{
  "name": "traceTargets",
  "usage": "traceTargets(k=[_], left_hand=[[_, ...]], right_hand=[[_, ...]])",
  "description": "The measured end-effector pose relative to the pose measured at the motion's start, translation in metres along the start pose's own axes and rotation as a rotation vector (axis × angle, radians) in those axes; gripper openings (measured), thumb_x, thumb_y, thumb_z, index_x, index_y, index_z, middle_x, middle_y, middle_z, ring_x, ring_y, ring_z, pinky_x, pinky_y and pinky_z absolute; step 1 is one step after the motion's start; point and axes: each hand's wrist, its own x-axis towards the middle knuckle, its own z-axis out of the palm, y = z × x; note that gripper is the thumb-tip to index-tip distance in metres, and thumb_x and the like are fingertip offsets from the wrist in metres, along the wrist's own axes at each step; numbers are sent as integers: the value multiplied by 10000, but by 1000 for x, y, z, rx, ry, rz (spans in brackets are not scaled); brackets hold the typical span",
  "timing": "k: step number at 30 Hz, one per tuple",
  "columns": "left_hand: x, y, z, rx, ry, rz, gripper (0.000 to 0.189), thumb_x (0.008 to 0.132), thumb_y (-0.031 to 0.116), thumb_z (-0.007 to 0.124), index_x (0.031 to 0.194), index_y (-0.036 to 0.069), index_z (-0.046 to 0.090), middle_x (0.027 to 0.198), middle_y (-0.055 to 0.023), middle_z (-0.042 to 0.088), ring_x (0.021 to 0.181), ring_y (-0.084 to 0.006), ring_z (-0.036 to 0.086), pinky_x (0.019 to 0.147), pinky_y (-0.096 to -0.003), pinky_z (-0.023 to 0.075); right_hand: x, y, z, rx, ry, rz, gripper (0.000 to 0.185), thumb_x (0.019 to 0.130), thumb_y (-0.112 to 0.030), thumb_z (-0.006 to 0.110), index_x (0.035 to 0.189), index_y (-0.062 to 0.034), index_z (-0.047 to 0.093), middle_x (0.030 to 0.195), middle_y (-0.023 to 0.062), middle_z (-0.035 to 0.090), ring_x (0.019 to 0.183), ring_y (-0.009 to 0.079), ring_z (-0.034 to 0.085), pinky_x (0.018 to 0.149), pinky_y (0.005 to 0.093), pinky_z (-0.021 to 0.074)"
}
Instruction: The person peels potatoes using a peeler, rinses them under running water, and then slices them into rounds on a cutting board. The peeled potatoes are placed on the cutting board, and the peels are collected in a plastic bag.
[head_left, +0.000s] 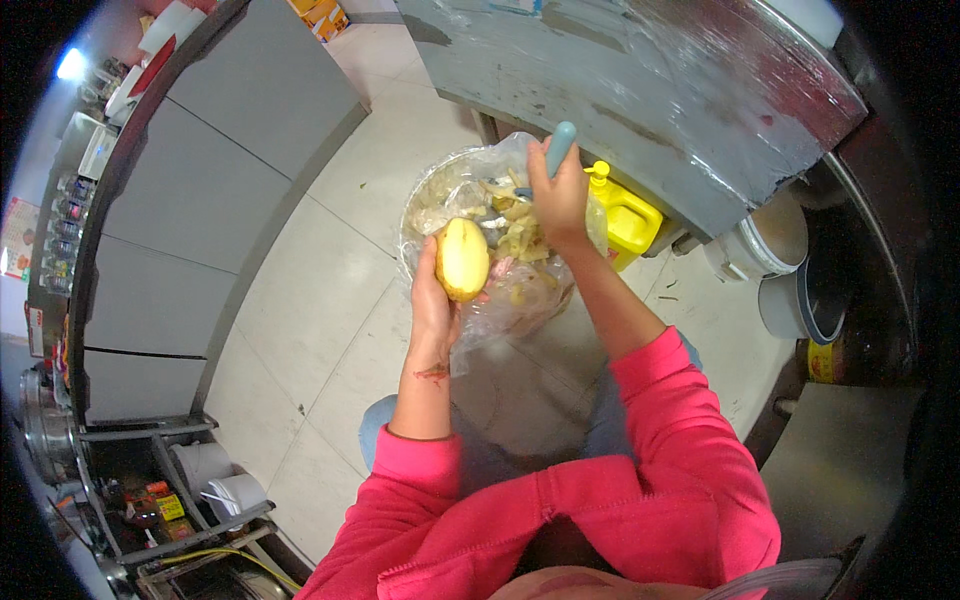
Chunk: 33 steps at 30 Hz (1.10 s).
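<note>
A partly peeled potato (463, 260) rests in my left hand (435, 296), its pale flesh facing up and brown-yellow skin along its edges. My right hand (559, 195) grips the blue-green handle of a peeler (560, 148), to the upper right of the potato; the fist hides part of the tool. Beneath both hands stands a round bin lined with a clear plastic bag (517, 307). Potato peels (523, 238) and other scraps lie inside it.
A yellow pump jug (630, 221) stands right of the bin, beside a grey metal-sided counter (637, 90). White buckets (757, 244) sit farther right. Grey cabinets (202, 150) line the left, with a metal rack (161, 487) below them.
</note>
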Motion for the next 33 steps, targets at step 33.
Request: traceTargets(k=[33], left_hand=[[-2, 1, 1, 167, 88, 191, 456, 1017, 444, 317, 1173, 54, 493, 910, -109, 645, 647, -185, 641, 434, -267, 478]], right_hand=[[-15, -49, 1, 521, -98, 122, 234, 937, -258, 624, 858, -67, 515, 726, -4, 529, 646, 75, 490, 585, 234, 405]])
